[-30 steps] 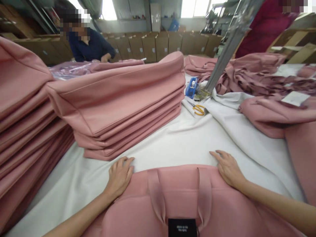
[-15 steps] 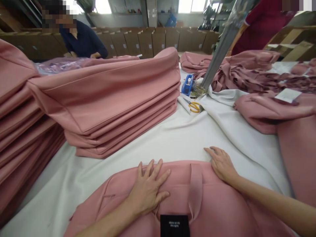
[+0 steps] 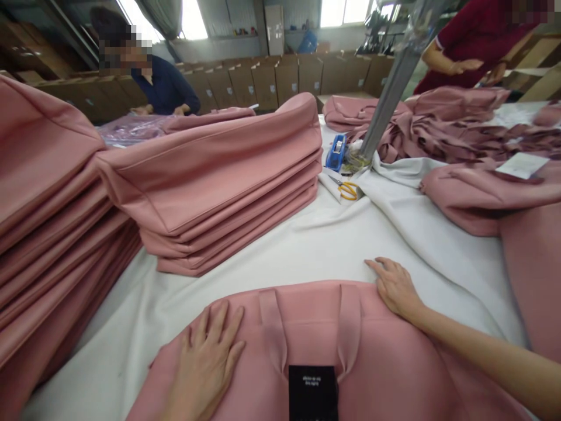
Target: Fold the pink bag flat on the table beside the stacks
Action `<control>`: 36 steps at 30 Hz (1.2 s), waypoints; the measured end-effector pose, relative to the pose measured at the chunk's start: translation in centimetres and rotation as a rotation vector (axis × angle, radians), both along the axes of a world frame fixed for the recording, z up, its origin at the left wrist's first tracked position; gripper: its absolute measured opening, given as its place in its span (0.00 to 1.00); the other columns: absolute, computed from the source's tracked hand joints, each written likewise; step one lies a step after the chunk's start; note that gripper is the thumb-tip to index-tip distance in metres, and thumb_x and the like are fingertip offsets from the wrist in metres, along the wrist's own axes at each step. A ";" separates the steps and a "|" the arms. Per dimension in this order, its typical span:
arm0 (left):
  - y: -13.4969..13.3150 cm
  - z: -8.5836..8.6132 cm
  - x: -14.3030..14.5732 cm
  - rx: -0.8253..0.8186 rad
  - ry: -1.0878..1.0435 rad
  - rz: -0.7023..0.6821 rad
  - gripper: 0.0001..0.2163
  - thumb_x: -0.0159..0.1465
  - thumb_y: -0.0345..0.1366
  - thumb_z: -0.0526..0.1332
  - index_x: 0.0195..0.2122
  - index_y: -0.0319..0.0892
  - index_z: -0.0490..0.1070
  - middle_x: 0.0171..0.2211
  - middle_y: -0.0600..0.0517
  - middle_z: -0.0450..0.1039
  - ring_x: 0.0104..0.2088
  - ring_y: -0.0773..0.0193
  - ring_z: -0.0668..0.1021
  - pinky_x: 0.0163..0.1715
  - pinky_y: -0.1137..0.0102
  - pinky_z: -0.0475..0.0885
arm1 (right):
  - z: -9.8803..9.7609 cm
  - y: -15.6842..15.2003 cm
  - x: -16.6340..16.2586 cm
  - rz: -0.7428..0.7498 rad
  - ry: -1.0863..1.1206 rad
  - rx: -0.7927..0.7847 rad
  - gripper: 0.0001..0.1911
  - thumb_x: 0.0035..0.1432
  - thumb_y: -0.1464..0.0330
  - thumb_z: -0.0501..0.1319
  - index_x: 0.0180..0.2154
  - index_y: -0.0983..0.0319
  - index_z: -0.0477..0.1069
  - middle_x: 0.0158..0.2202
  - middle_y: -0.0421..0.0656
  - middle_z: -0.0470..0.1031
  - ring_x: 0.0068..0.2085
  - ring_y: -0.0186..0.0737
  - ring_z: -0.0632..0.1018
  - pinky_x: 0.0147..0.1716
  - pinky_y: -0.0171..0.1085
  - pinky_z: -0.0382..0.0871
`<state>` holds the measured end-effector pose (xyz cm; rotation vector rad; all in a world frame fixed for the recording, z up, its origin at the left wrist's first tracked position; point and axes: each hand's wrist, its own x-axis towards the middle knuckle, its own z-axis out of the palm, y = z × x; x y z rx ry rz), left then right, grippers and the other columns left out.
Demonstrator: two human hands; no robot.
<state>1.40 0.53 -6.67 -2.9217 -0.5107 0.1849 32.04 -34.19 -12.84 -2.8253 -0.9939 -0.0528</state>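
— So, what do you have on the head camera?

— I see a pink bag (image 3: 385, 368) lying flat on the white table cloth (image 3: 333, 245), nearest the camera, with its two handle straps (image 3: 348, 327) laid along its face and a black label (image 3: 312, 392) at the bottom edge of the view.

— And the hands?

— I read the left hand (image 3: 205, 365) as flat on the bag, left of the label, fingers spread apart, gripping nothing. My right hand (image 3: 394, 286) rests at the bag's far right corner, fingers loosely apart, partly on the cloth, also clamped on nothing.

— What lies around the bag?

— Beyond it, to the left, stands a stack of folded pink bags (image 3: 219, 187). Further back from the bag I see yellow-handled scissors (image 3: 348, 190), a blue tape dispenser (image 3: 336, 153) just behind them, and a slanted metal pole (image 3: 390, 93). Two other people work at the table's far side.
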 end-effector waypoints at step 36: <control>-0.7 -2.6 1.0 -0.043 -0.111 -0.032 0.26 0.70 0.47 0.41 0.67 0.46 0.50 0.67 0.40 0.46 0.63 0.31 0.50 0.54 0.35 0.50 | 3.5 -13.5 -21.1 -0.361 -0.098 -0.099 0.26 0.68 0.61 0.39 0.63 0.57 0.58 0.68 0.42 0.46 0.67 0.48 0.44 0.61 0.60 0.47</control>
